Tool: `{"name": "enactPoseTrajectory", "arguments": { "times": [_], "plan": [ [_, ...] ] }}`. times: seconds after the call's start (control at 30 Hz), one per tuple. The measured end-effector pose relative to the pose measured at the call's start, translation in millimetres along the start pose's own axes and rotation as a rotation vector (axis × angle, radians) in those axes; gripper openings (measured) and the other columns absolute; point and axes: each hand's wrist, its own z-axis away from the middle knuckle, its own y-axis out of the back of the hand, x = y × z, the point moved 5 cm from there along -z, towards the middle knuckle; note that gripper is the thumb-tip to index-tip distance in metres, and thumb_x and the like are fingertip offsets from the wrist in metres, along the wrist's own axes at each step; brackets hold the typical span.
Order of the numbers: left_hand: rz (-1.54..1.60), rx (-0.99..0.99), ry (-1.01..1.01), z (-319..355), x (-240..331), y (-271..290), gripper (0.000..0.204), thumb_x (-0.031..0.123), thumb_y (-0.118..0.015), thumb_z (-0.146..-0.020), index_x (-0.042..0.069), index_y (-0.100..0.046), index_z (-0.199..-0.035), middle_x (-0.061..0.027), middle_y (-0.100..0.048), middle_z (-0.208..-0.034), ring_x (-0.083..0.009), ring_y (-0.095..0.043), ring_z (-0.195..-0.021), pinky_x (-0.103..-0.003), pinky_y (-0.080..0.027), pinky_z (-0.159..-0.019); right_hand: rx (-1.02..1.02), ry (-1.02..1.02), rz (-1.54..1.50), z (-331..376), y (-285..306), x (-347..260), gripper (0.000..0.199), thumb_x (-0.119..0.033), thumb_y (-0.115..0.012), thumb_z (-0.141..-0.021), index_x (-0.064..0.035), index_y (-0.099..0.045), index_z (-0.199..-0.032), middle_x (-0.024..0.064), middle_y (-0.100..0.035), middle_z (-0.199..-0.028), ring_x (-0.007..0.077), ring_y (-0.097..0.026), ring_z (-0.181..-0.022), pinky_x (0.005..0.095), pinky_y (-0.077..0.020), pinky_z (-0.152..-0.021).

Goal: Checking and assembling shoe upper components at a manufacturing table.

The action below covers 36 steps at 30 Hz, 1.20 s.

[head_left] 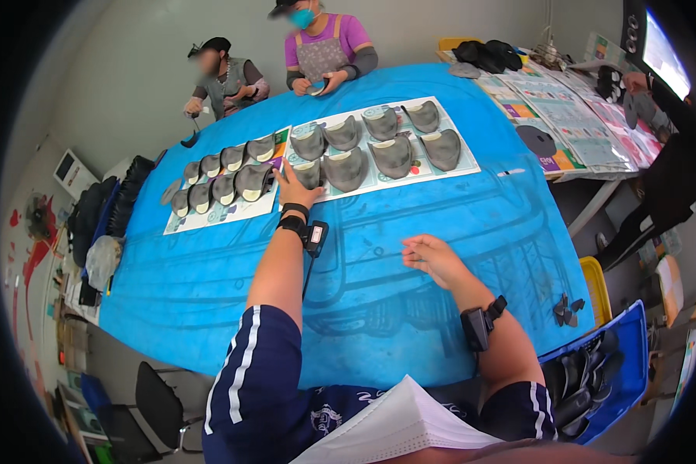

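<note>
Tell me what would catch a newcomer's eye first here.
First, the bright blue table cover filling the middle of the view. On its far half, rows of dark curved pieces stand out against pale printed sheets, with the left hand spread at one of them near the centre. At the lower right, a blue bin beside the table holds more dark items.

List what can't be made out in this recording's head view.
Head view: the left hand covers part of a dark curved pad; gripping or merely touching is unclear.
Head view: dark pieces in the blue crate overlap, hiding one another.
Head view: the screen is washed out by glare.
Head view: the dark rim hides the head of the standing person at right.
</note>
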Motion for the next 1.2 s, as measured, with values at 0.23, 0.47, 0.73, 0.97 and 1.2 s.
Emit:
{"name": "enactPoseTrajectory", "arguments": {
  "times": [0.23,0.47,0.73,0.97,1.2],
  "plan": [
    [0.174,0.048,-0.011,12.2,1.9,5.2,0.121,0.021,-0.080,-0.053,0.023,0.004,-0.140,-0.0258,-0.001,-0.143,-0.0412,-0.041,-0.117,-0.041,-0.044,-0.088,0.011,0.020,0.000,0.1,6.3,6.9,0.022,-0.013,-0.048,-0.089,0.0023,-0.051,-0.105,0.0109,-0.054,-0.095,0.0180,-0.053,-0.087,0.0301,-0.0467,-0.080],
    [0.205,-0.013,-0.190,25.7,-75.8,55.2,0.127,0.022,-0.081,-0.052,0.012,0.010,-0.139,-0.0333,-0.002,-0.139,-0.0420,-0.016,-0.130,-0.042,-0.028,-0.102,-0.012,0.040,0.005,-0.8,4.1,7.8,0.023,-0.012,-0.049,-0.088,0.0034,-0.051,-0.105,0.0119,-0.055,-0.094,0.0182,-0.054,-0.085,0.0304,-0.0470,-0.080],
    [0.224,-0.093,-0.241,87.8,-213.4,172.3,0.122,0.023,-0.081,-0.053,0.001,0.003,-0.139,-0.0233,-0.010,-0.142,-0.0360,-0.012,-0.131,-0.041,-0.013,-0.108,0.018,0.067,0.044,-4.7,6.4,4.4,0.021,-0.014,-0.049,-0.089,0.0014,-0.052,-0.103,0.0096,-0.057,-0.092,0.0153,-0.055,-0.081,0.0281,-0.0480,-0.077],
    [0.057,0.039,-0.035,119.7,-247.7,201.6,0.127,0.028,-0.085,-0.051,0.007,0.004,-0.140,-0.0279,-0.008,-0.141,-0.0404,-0.014,-0.131,-0.046,-0.018,-0.106,0.024,0.064,0.009,-4.2,6.1,11.0,0.020,-0.014,-0.049,-0.089,0.0011,-0.053,-0.102,0.0092,-0.057,-0.091,0.0153,-0.055,-0.082,0.0278,-0.0473,-0.078],
    [-0.095,0.141,-0.315,81.0,-117.0,177.6,0.116,0.042,-0.080,-0.057,0.010,-0.007,-0.141,-0.0287,-0.015,-0.140,-0.0436,-0.018,-0.129,-0.047,-0.022,-0.103,0.043,0.074,0.035,2.0,4.4,5.8,0.023,-0.013,-0.050,-0.088,0.0026,-0.052,-0.105,0.0122,-0.055,-0.097,0.0180,-0.053,-0.087,0.0297,-0.0457,-0.082]
  ]
}}
